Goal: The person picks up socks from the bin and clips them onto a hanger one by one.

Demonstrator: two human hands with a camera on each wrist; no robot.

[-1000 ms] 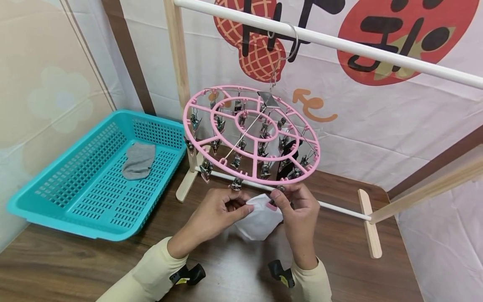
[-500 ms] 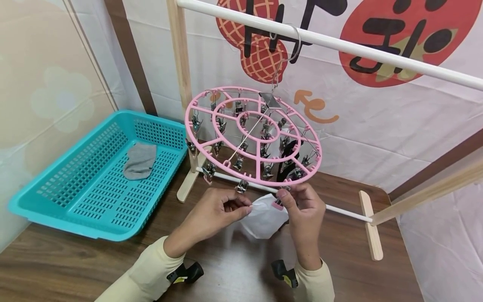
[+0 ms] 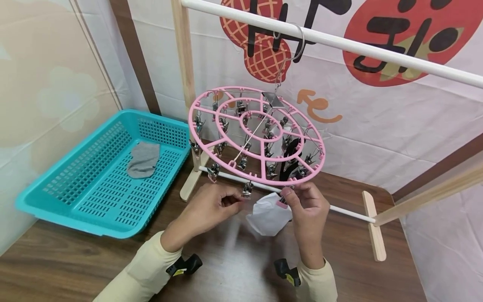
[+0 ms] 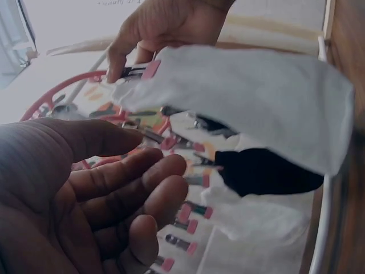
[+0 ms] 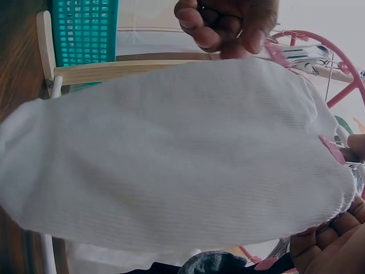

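Observation:
A white sock (image 3: 268, 216) hangs from the front of a pink round clip hanger (image 3: 263, 167), its cuff in a metal clip with pink tips (image 4: 149, 71). My right hand (image 3: 310, 212) pinches that clip between thumb and fingers. To the left, my left hand (image 3: 209, 209) is apart from the sock, fingers loosely bent with nothing between them, beside a free-hanging clip (image 3: 247, 189). In the right wrist view the sock (image 5: 182, 154) fills the middle, covering much of the hanger. A black sock (image 4: 268, 171) hangs farther back, with white cloth (image 4: 256, 220) near it.
A turquoise basket (image 3: 41, 209) with a grey sock (image 3: 143, 160) inside stands at the left. The hanger hooks onto a white rail (image 3: 332, 40) between wooden posts. A wooden foot (image 3: 374, 226) and a low white bar (image 3: 351, 213) stand on the brown table (image 3: 241, 272).
My left hand has let go of the sock's cuff and drawn a little left. The sock and right hand have shifted slightly right in the head view; the right hand stays on the clip.

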